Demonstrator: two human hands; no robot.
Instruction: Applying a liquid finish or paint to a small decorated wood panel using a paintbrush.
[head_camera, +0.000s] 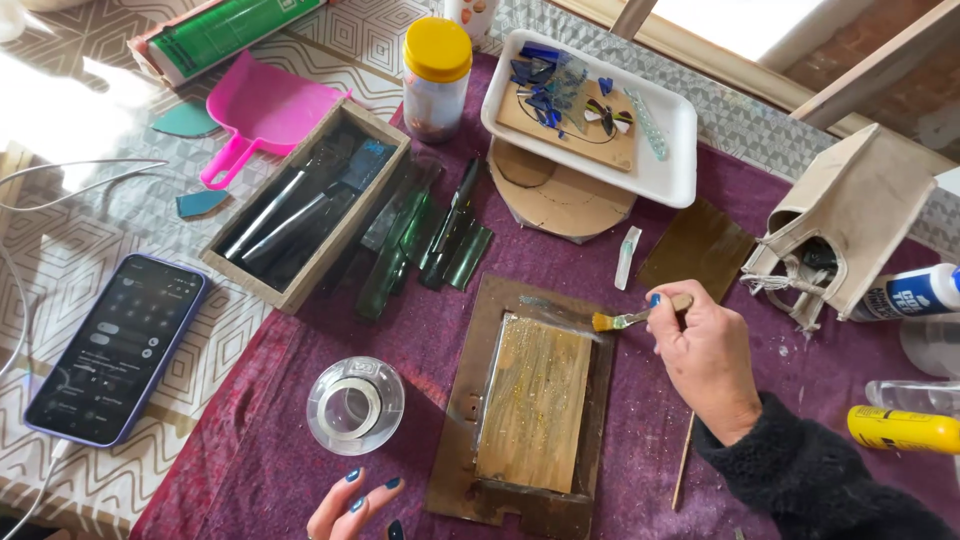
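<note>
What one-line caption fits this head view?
Right hand holds a small brush at the wooden panel; left hand rests nearby.

A right hand holds a brush at a wooden block on a purple cloth; the left hand rests near a glass jar.

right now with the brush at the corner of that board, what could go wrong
The right hand holds the small brush at the upper right corner of the wooden board; a wide stroke may smear the purple cloth. The green glass strips lie loose just above, so a reaching wrist might get cut. The left hand hovers near the glass jar and could knock it.
</note>
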